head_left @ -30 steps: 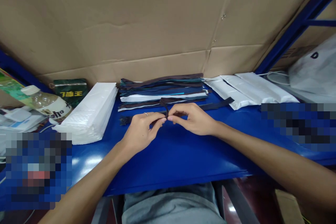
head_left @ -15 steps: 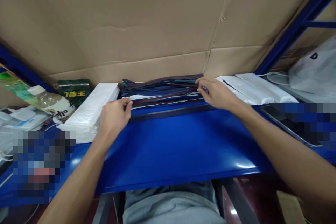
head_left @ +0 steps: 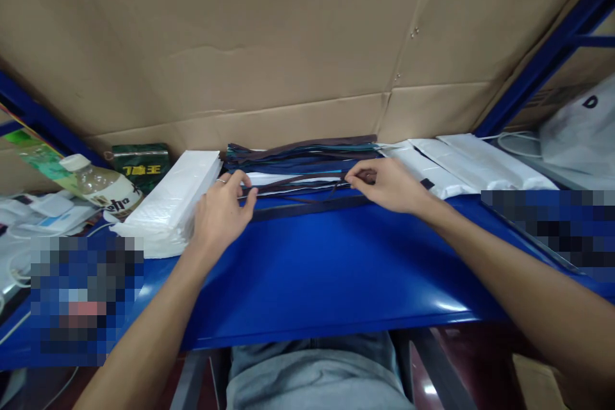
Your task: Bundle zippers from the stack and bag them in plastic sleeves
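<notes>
While a brown strip (head_left: 305, 178) is pinched near its right end between the thumb and fingertips of the right hand (head_left: 387, 184), its left part is reached by the left hand (head_left: 220, 213). The left thumb and forefinger are curved toward each other with a gap between them, beside the ends of dark strips; whether anything is gripped there cannot be told. The other right fingers are curled in. The brown strip is stretched roughly level between the hands, above the far part of the blue table (head_left: 307, 275), and a thin dark loop is seen hanging just left of the right fingertips.

In front of it, a long dark strip (head_left: 293, 210) is laid across the table. Behind, a pile of strips (head_left: 302, 152) in brown, navy and teal is set near the cardboard wall (head_left: 230, 32). A stack of white packets (head_left: 177, 189) is placed to the left, with a bottle (head_left: 103, 187) and a dark green pouch (head_left: 144, 163) beyond. More white bags (head_left: 461, 170) are laid to the right, partly overlapped.
</notes>
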The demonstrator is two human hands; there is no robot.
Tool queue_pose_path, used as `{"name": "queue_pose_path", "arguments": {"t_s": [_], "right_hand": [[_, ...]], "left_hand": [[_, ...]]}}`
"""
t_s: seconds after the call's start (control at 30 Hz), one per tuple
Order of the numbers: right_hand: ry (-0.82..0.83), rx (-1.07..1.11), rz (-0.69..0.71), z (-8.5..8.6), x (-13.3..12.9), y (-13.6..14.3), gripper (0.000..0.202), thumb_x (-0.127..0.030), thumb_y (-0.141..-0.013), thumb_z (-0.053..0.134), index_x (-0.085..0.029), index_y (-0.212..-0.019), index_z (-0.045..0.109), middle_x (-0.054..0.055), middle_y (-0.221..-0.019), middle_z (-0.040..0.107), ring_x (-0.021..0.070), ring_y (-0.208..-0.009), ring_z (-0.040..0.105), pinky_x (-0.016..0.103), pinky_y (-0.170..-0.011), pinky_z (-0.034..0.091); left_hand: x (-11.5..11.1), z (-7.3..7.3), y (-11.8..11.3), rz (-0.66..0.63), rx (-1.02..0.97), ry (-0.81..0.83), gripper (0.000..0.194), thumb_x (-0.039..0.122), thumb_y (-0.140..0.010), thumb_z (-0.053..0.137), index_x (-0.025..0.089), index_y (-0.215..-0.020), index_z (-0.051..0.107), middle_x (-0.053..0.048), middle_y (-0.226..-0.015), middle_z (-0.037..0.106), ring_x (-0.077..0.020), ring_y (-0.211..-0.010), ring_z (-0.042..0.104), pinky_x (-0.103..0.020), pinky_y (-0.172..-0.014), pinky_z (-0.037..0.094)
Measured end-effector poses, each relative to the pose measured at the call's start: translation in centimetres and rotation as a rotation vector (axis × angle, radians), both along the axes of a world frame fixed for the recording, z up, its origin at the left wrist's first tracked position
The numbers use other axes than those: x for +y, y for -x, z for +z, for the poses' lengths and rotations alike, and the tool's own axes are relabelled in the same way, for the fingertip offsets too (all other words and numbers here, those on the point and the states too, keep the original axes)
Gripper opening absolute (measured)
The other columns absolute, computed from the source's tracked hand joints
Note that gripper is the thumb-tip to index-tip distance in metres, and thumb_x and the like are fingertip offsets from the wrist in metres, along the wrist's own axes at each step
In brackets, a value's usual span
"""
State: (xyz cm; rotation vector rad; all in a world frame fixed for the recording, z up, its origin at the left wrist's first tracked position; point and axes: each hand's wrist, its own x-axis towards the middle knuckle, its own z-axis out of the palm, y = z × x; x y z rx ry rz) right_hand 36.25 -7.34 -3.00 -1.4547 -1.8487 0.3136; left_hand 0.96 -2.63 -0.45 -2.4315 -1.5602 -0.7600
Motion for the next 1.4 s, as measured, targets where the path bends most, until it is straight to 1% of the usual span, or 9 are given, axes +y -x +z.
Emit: {"name": "queue_pose_path", "arguments": {"t_s": [0.1,0.23,0.4,0.57,0.8,0.93,1.17,1.3,1.4], "right_hand": [[0.042,0.161,0.093,-0.3,-1.0,2.8,0.012,-0.032,-0.093,0.071,-0.023,-0.099,0.076,0.004,-0.091,0.081,0.0242,-0.084,0.079,0.038,-0.081,0.063],[0.054,0.280,0.166,-0.4,-2.4,5.8,0.013,-0.030,-0.091,0.076,-0.025,-0.102,0.072,0.002,-0.092,0.082,0.0244,-0.087,0.081,0.036,-0.081,0.065],[0.058,0.291,0.214,-0.4,-3.2,7.4,0.012,-0.029,-0.091,0.077,-0.025,-0.101,0.074,0.001,-0.095,0.082,0.0247,-0.091,0.081,0.034,-0.083,0.065],[0.075,0.332,0.248,-0.4,-3.2,7.7,0.015,-0.033,-0.091,0.077,-0.024,-0.102,0.076,0.001,-0.097,0.082,0.0243,-0.093,0.081,0.034,-0.086,0.065],[-0.019,0.321,0.194,0.6,-3.3,7.8,0.013,-0.031,-0.092,0.075,-0.024,-0.103,0.077,0.002,-0.096,0.082,0.0237,-0.089,0.082,0.035,-0.087,0.066],[-0.020,0.188,0.060,2.0,-2.9,5.1,0.015,-0.027,-0.090,0.074,-0.024,-0.104,0.077,0.003,-0.092,0.083,0.0248,-0.087,0.081,0.036,-0.083,0.065],[0.195,-0.178,-0.323,4.8,-2.2,-5.5,0.022,-0.017,-0.085,0.071,-0.022,-0.105,0.079,0.005,-0.084,0.082,0.0238,-0.079,0.078,0.032,-0.069,0.054],[0.303,-0.286,-0.451,5.9,-2.8,-9.5,0.025,-0.017,-0.086,0.070,-0.021,-0.108,0.080,0.009,-0.088,0.083,0.0240,-0.084,0.078,0.033,-0.071,0.050],[0.393,-0.280,-0.393,5.7,-2.7,-10.3,0.025,-0.017,-0.085,0.071,-0.021,-0.107,0.080,0.008,-0.090,0.083,0.0220,-0.083,0.076,0.032,-0.072,0.050]], "left_hand": [[-1.6,-0.6,-2.1,-0.236,-0.093,0.089,0.026,0.046,-0.100,0.064,0.022,-0.090,0.070,-0.002,-0.080,0.070,-0.0177,-0.069,0.063,-0.031,-0.066,0.045],[-3.3,-1.3,-4.1,-0.413,-0.114,0.248,0.030,0.050,-0.101,0.064,0.024,-0.093,0.076,0.000,-0.086,0.073,-0.0145,-0.068,0.063,-0.028,-0.066,0.045],[-3.8,-1.5,-4.7,-0.454,-0.048,0.322,0.026,0.047,-0.103,0.062,0.027,-0.100,0.078,0.001,-0.088,0.075,-0.0150,-0.072,0.065,-0.028,-0.067,0.045],[-3.6,-1.8,-4.4,-0.438,0.015,0.218,0.024,0.039,-0.106,0.057,0.025,-0.106,0.077,-0.001,-0.101,0.077,-0.0140,-0.071,0.065,-0.029,-0.064,0.042],[-3.7,-1.6,-4.5,-0.454,-0.040,0.080,0.027,0.036,-0.107,0.051,0.022,-0.100,0.072,-0.002,-0.091,0.072,-0.0143,-0.069,0.061,-0.029,-0.064,0.042],[-2.3,-0.4,-3.0,-0.326,-0.077,0.037,0.024,0.034,-0.103,0.055,0.020,-0.092,0.071,-0.002,-0.079,0.069,-0.0157,-0.068,0.060,-0.030,-0.066,0.043],[1.8,2.7,3.9,-0.065,-0.078,0.184,0.028,0.043,-0.092,0.065,0.020,-0.083,0.078,-0.002,-0.070,0.073,-0.0182,-0.065,0.065,-0.029,-0.065,0.043],[2.6,3.7,6.1,-0.105,-0.127,0.423,0.032,0.050,-0.088,0.068,0.021,-0.084,0.081,-0.003,-0.072,0.076,-0.0196,-0.064,0.069,-0.028,-0.063,0.049],[2.9,3.3,6.6,-0.151,-0.069,0.609,0.036,0.055,-0.087,0.069,0.021,-0.082,0.081,-0.003,-0.065,0.074,-0.0180,-0.055,0.067,-0.028,-0.059,0.052]]}}
